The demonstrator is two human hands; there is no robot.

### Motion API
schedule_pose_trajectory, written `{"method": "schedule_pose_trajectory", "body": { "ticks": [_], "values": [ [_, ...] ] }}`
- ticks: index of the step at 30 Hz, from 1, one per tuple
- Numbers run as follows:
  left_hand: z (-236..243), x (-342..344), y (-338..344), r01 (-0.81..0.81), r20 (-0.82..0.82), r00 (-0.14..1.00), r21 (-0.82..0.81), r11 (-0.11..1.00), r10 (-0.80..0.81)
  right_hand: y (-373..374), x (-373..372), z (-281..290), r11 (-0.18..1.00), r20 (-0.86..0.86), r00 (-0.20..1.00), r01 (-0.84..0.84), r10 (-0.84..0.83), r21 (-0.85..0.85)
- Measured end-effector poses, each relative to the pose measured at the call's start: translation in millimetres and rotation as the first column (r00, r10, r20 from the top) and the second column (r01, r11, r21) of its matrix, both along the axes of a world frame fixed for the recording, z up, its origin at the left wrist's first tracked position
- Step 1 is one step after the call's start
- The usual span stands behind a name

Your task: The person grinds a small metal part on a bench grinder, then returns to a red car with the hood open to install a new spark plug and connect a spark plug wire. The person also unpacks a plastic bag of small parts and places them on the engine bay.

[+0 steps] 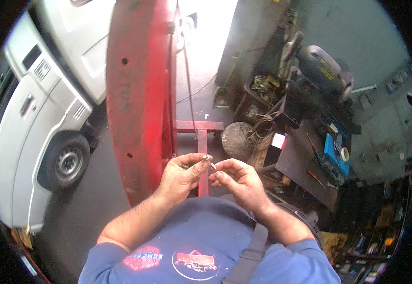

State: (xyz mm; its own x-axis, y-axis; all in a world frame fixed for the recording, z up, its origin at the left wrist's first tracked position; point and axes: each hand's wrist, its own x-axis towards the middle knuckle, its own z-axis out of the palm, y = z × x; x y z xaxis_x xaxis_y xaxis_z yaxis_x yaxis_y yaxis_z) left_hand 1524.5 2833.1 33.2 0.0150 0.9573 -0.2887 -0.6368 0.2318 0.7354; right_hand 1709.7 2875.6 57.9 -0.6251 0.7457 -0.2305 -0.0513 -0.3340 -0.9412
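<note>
Near the lower right edge of the red beam (142,94), left hand (183,176) pinches a small metal part (207,157) between thumb and forefinger; right hand (239,181) appears to pinch its nearer end. Step judged: two-handed fingertip handling; next move calls for a light, steady grip. Part lies at both hands' fingertips, between the two; exact kind unclear.

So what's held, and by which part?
A small metal piece, pinched at its upper end by the left hand; the right hand is at its lower end.
</note>
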Motion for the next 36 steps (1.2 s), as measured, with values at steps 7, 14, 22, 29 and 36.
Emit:
{"method": "schedule_pose_trajectory", "body": {
  "ticks": [7,14,22,29,36],
  "values": [
    [-9.1,16.5,37.5,0.105,0.001,0.994,-0.090,0.990,-0.106,29.9,10.5,-12.9,0.994,-0.027,0.994,0.106,-0.106,0.011],
    [-14.4,65.8,77.6,0.065,0.004,0.998,-0.140,0.988,-0.065,85.4,57.3,-20.9,0.994,-0.054,0.998,-0.019,0.014,-0.110],
    [-10.7,140.5,156.0,0.027,-0.225,0.974,-0.023,0.999,-0.032,152.5,129.3,-27.8,0.994,-0.117,0.987,0.103,-0.107,-0.040],
    [-14.7,162.8,232.0,0.047,-0.104,0.993,-0.044,0.998,-0.052,217.9,137.5,-36.1,0.964,-0.076,0.971,0.233,-0.225,0.131],
    [-2.6,140.1,303.1,0.222,-0.185,0.960,0.052,0.974,-0.209,269.6,116.8,-27.3,0.898,-0.046,0.922,0.385,-0.384,0.213]
  ]
}}
